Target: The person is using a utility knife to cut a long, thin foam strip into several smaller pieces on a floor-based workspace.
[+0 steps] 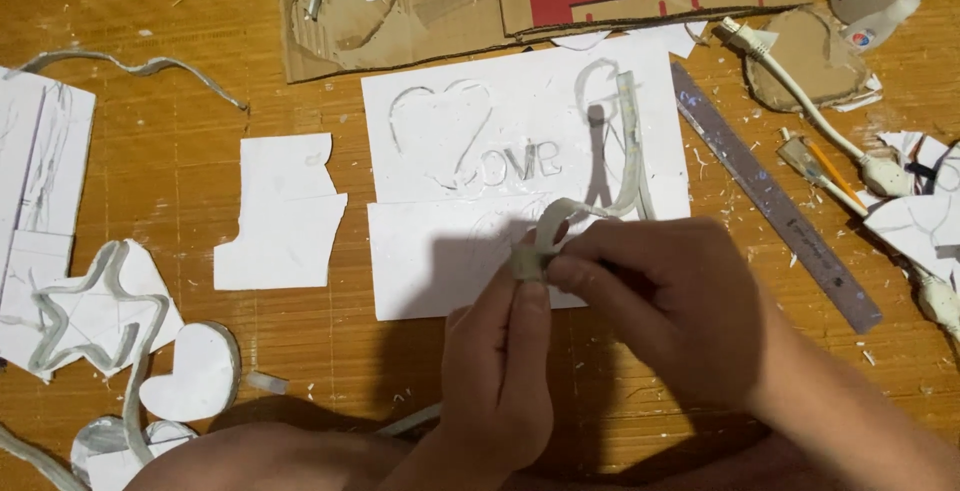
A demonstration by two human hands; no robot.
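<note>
Lying along the left edge are white foam pieces (pixel 40 166), and above them a thin grey strip (pixel 140 68) is curling across the wooden table (pixel 170 11). Below, a star outline (pixel 95 316) of translucent tube is sitting on a white scrap, with a white heart cutout (pixel 195 371) just beside it to the right. A notched white piece (pixel 285 213) is lying between these and the big white board (pixel 470 161) in the middle. That board is showing a heart outline and letters traced in clear glue, and a second white sheet (pixel 430 256) is overlapping its lower edge. Brown cardboard (pixel 390 6) with a red printed panel is resting above the board.

The left hand (pixel 500 371) is rising from the bottom edge, its thumb and fingers closing narrowly on the end of a translucent tube (pixel 548 226). The right hand (pixel 665 301) is coming in from the lower right and pinching the same end from the other side, fingertips touching those of the left. The tube is looping up from the pinch and running upright over the board's right part.

Further right, a grey ruler (pixel 775 201) is lying slantwise on the table. Beyond it a white cable (pixel 800 91) with plugs is trailing past a cardboard heart (pixel 815 56), and an orange pencil (pixel 830 173) is lying near more white scraps (pixel 920 216) at the right edge.
</note>
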